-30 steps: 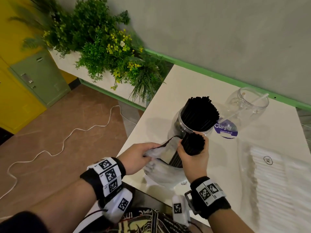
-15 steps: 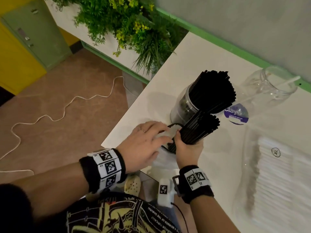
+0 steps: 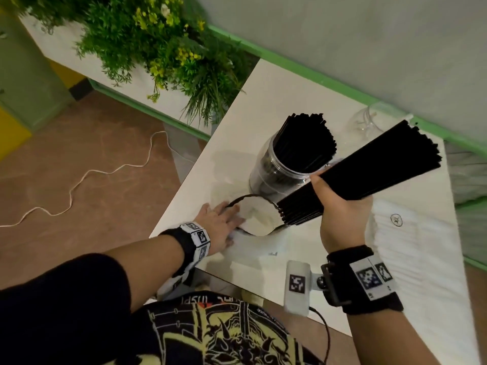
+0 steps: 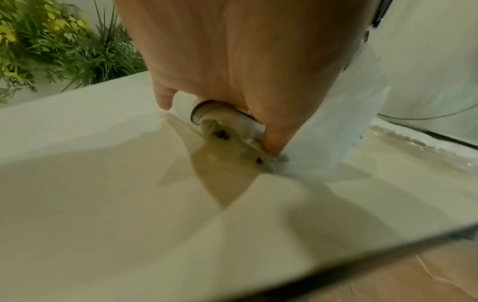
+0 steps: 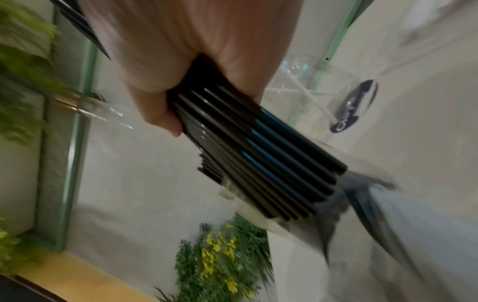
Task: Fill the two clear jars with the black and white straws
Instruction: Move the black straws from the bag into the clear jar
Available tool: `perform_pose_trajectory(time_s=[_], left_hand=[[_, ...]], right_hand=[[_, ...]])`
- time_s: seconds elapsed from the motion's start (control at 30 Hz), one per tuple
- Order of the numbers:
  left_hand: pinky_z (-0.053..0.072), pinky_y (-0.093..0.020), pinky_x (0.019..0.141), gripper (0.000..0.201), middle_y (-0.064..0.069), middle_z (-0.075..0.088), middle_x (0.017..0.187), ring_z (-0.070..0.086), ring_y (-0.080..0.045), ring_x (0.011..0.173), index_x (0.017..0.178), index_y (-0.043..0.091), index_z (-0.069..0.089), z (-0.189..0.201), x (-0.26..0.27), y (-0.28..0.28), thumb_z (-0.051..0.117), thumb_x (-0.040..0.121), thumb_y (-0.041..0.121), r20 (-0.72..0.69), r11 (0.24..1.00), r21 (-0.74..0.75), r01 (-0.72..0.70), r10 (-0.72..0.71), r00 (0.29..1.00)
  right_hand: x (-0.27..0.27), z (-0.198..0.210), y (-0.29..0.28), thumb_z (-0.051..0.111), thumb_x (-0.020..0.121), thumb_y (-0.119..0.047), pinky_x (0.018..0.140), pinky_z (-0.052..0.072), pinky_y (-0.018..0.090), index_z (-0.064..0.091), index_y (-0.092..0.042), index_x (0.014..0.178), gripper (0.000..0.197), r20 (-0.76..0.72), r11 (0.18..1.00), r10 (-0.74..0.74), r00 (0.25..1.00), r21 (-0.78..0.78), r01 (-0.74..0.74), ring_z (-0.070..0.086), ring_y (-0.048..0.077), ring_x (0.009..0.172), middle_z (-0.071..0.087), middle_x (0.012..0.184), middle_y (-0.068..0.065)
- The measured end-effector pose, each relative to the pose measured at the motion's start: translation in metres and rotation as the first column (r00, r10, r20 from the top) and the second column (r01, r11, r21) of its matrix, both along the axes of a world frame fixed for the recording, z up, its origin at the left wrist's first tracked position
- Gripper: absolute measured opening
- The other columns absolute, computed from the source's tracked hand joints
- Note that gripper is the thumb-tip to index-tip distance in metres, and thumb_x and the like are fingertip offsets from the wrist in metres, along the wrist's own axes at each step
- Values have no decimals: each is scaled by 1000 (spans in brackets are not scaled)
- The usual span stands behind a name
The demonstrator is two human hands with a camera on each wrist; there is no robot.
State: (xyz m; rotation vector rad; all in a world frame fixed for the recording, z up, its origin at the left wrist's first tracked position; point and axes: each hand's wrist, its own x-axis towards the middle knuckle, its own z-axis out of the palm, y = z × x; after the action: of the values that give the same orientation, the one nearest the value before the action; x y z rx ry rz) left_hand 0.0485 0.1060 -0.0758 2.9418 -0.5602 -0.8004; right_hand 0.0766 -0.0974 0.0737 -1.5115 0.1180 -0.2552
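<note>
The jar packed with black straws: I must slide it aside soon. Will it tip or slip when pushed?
Probably tippy: the black straws stand far above the rim of the jar and lean to one side, so push low. The smooth white table would likely let it slide easily. Its clear wall looks like thin plastic, so probably light.

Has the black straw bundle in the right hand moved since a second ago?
Yes. The right hand has lifted the black straw bundle out of the plastic bag, up and rightward past the filled jar.
</note>
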Motion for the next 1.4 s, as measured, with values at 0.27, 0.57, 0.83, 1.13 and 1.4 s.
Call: perform_pose_trajectory(time_s=[0.27,0.57,0.83,1.13,1.4], left_hand=[[20,-49,111,61,8,30,151,24,-21,140,137,40,39,47,20,4,58,79,49,-122,983,-155,-96,77,989],[38,-28,93,28,9,47,108,51,-16,106,97,38,52,91,43,21,56,80,15,-30,735,-611,-295,351,936],[35,-39,104,59,3,27,148,27,-21,134,136,30,37,125,71,-19,53,80,20,432,912,-409,15,180,884],[30,-42,106,67,8,19,152,38,-23,126,139,38,24,125,73,-18,46,80,16,464,973,-230,23,89,882],[27,-43,110,69,9,13,154,42,-24,125,140,39,20,128,73,-17,45,81,13,416,980,-198,20,66,907]], right_hand=[[37,53,-1,66,79,10,83,53,38,63,-13,74,23,130,989,88,988,107,-103,62,24,83,64,79,6],[85,62,6,65,78,10,75,52,33,60,-10,74,21,96,982,37,995,178,-54,62,19,78,64,75,2],[97,44,9,70,78,4,78,57,38,64,-8,81,14,56,995,-14,998,95,9,67,20,80,67,79,3],[105,31,9,73,78,-3,75,57,31,59,3,102,29,70,998,-33,997,-42,36,69,15,81,69,88,8],[111,27,9,75,77,-6,70,57,26,60,-1,100,28,93,994,25,995,-108,-15,69,15,82,70,88,7]])
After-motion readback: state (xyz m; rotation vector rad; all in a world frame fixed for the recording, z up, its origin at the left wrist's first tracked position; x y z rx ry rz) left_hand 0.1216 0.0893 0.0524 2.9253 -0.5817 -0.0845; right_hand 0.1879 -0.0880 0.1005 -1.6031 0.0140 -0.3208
